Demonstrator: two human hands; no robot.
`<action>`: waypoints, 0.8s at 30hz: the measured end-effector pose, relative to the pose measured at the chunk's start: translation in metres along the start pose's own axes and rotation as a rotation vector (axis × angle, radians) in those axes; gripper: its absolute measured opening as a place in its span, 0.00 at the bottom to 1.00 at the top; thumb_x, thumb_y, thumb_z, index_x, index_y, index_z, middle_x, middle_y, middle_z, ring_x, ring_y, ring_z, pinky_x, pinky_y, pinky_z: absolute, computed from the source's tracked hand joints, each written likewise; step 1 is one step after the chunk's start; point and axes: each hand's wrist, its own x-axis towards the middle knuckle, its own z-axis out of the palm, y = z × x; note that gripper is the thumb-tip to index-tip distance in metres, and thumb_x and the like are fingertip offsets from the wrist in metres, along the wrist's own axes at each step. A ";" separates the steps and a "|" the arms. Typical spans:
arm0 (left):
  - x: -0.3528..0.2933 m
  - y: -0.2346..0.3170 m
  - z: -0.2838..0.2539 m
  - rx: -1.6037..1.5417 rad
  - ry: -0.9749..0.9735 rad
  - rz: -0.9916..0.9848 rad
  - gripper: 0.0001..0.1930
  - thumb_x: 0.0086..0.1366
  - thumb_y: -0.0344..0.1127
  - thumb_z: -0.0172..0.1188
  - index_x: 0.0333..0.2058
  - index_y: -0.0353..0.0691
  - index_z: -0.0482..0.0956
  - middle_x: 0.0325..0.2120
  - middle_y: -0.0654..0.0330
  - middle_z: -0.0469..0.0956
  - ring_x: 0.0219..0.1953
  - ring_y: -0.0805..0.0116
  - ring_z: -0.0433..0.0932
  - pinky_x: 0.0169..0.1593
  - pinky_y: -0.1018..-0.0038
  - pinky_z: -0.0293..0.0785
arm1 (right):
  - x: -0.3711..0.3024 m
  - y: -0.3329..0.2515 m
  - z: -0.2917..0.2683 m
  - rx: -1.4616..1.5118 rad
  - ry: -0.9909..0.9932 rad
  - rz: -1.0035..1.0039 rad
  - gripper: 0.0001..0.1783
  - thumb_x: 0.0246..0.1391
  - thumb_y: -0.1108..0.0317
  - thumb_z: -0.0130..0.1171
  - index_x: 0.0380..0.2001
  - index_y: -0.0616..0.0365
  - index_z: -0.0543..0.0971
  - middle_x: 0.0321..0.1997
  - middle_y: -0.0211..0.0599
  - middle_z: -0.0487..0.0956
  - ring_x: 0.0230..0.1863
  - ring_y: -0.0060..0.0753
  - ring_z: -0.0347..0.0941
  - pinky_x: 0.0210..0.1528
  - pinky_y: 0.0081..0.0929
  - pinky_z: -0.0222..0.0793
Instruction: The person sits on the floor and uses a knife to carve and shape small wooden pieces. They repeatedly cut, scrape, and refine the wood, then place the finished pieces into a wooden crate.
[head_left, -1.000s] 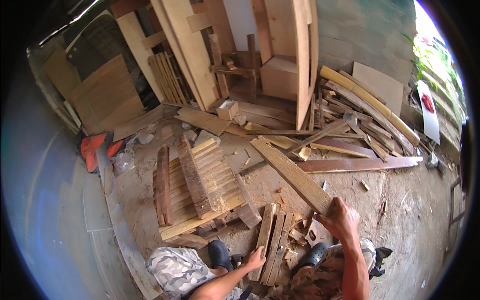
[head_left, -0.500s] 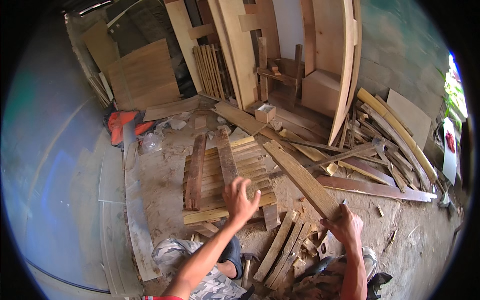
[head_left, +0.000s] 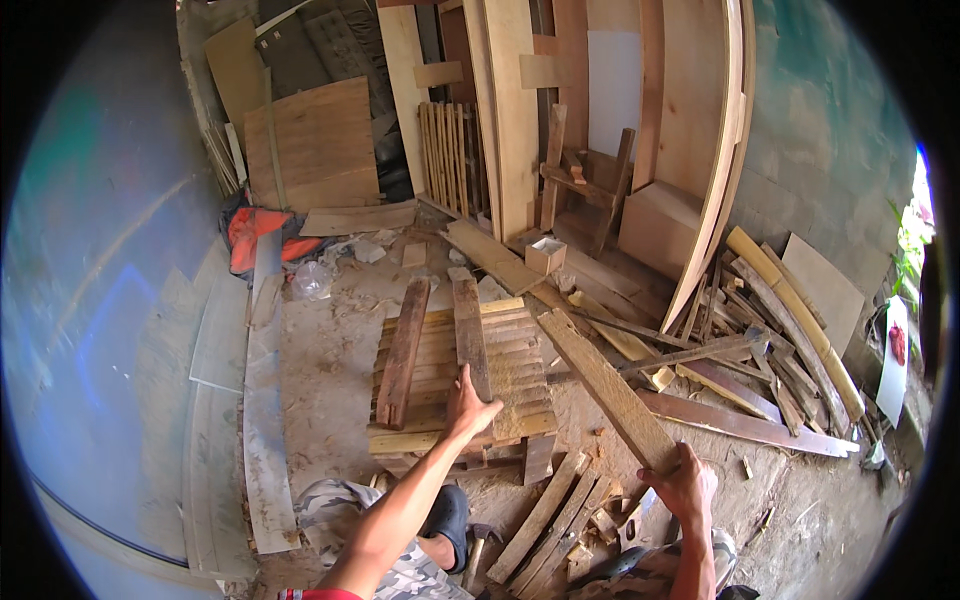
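Note:
Two dark brown planks lie lengthwise across a low slatted wooden platform, the left plank apart from the right plank. At the near end of the right one is my left hand, its index finger stretched along the wood and its thumb spread aside; some fingers are hidden. Sawdust covers the right part of the slatted platform. My right hand is closed round the near end of a lighter, rough plank, which slants away to the far left beside the platform.
Several short wood strips and a hammer lie near my legs. A heap of scrap wood fills the right side. Tall wooden panels and a small box stand at the back. A bluish wall rises on the left.
My left hand has come down from above the platform to the dark plank's near end. My right hand keeps hold of the lighter plank. The whole view has shifted slightly.

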 end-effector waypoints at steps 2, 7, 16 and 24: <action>-0.017 -0.002 -0.001 0.050 -0.004 -0.004 0.59 0.48 0.47 0.74 0.73 0.45 0.44 0.63 0.36 0.62 0.62 0.42 0.66 0.66 0.54 0.65 | 0.000 0.001 0.000 -0.015 0.009 0.021 0.39 0.34 0.45 0.77 0.47 0.59 0.79 0.38 0.51 0.84 0.42 0.54 0.81 0.47 0.43 0.74; -0.049 -0.006 -0.008 0.190 -0.054 0.142 0.58 0.49 0.51 0.73 0.73 0.45 0.47 0.62 0.35 0.64 0.64 0.40 0.65 0.69 0.54 0.59 | 0.001 0.000 -0.001 -0.024 -0.003 0.013 0.42 0.33 0.45 0.77 0.50 0.60 0.78 0.39 0.51 0.84 0.43 0.53 0.81 0.48 0.42 0.75; 0.011 -0.006 -0.051 0.384 0.085 0.060 0.46 0.64 0.69 0.51 0.70 0.41 0.55 0.71 0.42 0.50 0.74 0.46 0.47 0.75 0.46 0.30 | -0.003 0.001 0.000 0.000 0.008 0.000 0.47 0.32 0.46 0.78 0.55 0.60 0.76 0.39 0.52 0.84 0.43 0.52 0.81 0.49 0.42 0.75; 0.083 -0.050 -0.105 0.540 0.069 -0.335 0.52 0.60 0.52 0.67 0.73 0.43 0.43 0.73 0.46 0.47 0.73 0.48 0.51 0.73 0.56 0.54 | 0.001 0.016 0.008 0.066 -0.044 -0.021 0.49 0.32 0.43 0.78 0.58 0.57 0.76 0.44 0.50 0.83 0.46 0.52 0.81 0.52 0.42 0.75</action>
